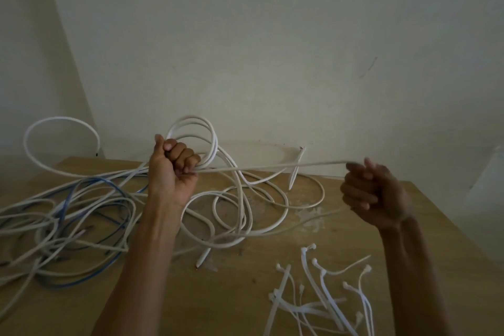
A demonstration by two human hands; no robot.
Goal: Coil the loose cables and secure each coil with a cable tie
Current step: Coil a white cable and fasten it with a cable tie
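fingers [183,155] of left hand [170,169] clench white cable [272,166] loops; right hand [373,194] grips its strand.

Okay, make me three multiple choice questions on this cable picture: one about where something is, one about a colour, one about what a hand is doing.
1. Where on the table do the cable ties lie?
A. near right part
B. far left corner
C. against the wall

2. What colour is the coloured cable in the left tangle?
A. red
B. blue
C. green

3. What is the left hand doing?
A. lying flat on the table
B. gripping white cable loops
C. picking up a cable tie

Answers:
1 A: the ties lie scattered beside the right forearm.
2 B: a blue line runs among the white ones.
3 B: its fingers curl round the loops, while the right hand holds a white strand taut.
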